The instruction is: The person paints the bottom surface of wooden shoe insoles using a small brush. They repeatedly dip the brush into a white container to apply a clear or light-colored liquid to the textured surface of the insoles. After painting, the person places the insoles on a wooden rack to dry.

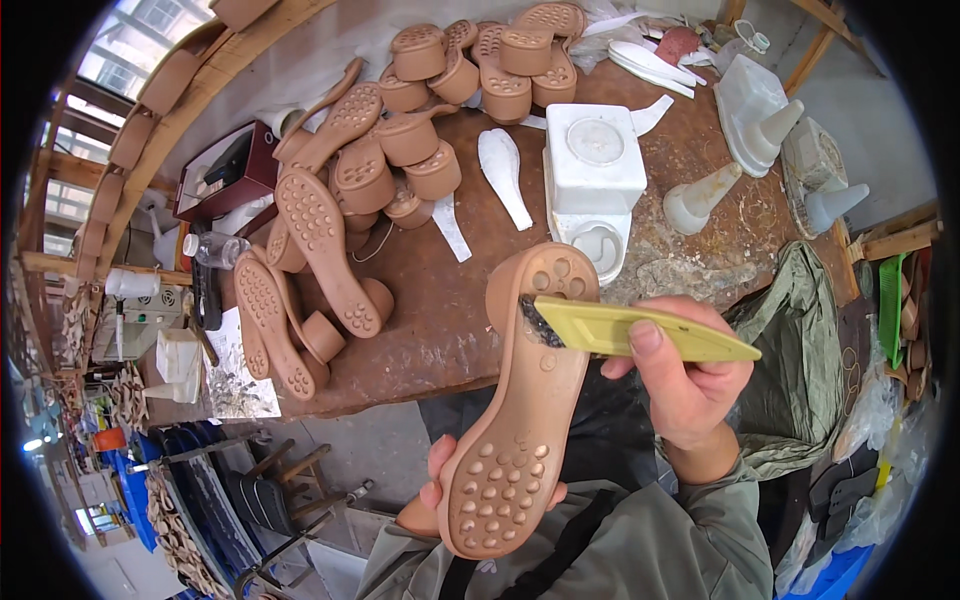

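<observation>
1. Both hands up in front of the torso, right higher in view than left, well apart.
2. Right hand (695,385): firm pinch grip. Thumb (655,355) laid out on the near side, nail showing, tip pointing up and left. Other fingers curled round behind, partly hidden.
3. Right wrist (705,452) bare; forearm rises from below, inside a grey-green sleeve (710,530).
4. Left hand (438,462): wrapped in a grasp from beneath. Palm hidden; digits show on two sides, which ones unclear.
5. Left wrist (417,514) partly visible, bare; matching sleeve (400,560) below, elbow bent.
</observation>
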`<action>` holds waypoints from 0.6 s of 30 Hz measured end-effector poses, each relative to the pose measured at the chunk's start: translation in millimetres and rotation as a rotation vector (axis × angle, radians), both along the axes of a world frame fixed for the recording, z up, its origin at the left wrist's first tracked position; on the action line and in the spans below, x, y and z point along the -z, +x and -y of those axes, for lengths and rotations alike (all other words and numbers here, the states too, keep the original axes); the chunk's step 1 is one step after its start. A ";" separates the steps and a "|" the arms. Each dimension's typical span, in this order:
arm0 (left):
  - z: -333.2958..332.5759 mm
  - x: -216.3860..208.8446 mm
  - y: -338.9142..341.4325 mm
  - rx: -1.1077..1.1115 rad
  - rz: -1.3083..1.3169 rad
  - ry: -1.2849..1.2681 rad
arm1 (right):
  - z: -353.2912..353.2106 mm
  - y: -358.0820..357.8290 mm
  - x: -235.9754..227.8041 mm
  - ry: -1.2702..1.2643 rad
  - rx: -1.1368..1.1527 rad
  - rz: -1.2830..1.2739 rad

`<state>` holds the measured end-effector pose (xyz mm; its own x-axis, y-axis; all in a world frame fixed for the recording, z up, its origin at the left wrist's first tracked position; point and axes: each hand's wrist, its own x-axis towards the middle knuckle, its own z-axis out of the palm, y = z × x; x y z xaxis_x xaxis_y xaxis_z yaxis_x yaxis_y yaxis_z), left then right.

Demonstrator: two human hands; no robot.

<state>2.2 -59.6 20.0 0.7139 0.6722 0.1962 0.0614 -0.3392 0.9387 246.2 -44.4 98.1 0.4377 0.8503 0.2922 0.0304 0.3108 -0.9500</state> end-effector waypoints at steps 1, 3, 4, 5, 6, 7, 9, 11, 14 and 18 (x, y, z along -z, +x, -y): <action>0.5 -4.3 -0.7 0.027 0.031 -0.045 | 6.6 0.1 -2.7 -0.004 -0.034 0.017; 2.4 -13.3 -2.5 0.079 0.085 -0.136 | 20.6 0.5 -8.8 -0.013 -0.098 0.051; 2.5 -17.9 -3.5 0.104 0.113 -0.184 | 23.5 0.6 -12.9 -0.006 -0.121 -0.005; 3.7 -22.1 -4.7 0.129 0.138 -0.232 | 25.9 0.9 -17.1 0.000 -0.143 -0.061; 4.3 -26.9 -6.0 0.155 0.160 -0.282 | 28.4 1.6 -20.7 0.005 -0.160 -0.119; 4.6 -30.9 -6.5 0.176 0.181 -0.329 | 24.8 3.3 -24.0 0.042 -0.141 -0.094; 6.4 -37.0 -6.8 0.211 0.215 -0.393 | 16.6 7.2 -29.7 0.059 -0.091 -0.125; 7.7 -41.7 -4.9 0.236 0.250 -0.450 | 11.6 10.6 -35.3 0.072 -0.038 -0.133; 10.8 -43.4 -5.2 0.256 0.300 -0.527 | 17.5 8.1 -38.5 0.107 -0.008 -0.054; 12.5 -45.1 -5.4 0.270 0.375 -0.622 | 35.8 -2.2 -34.5 0.106 -0.028 0.160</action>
<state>-3.2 -72.1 65.0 0.8293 0.5497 0.1008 -0.3082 0.2992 0.9030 244.0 -80.2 132.6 0.3553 0.8219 0.4452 0.1685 0.4121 -0.8954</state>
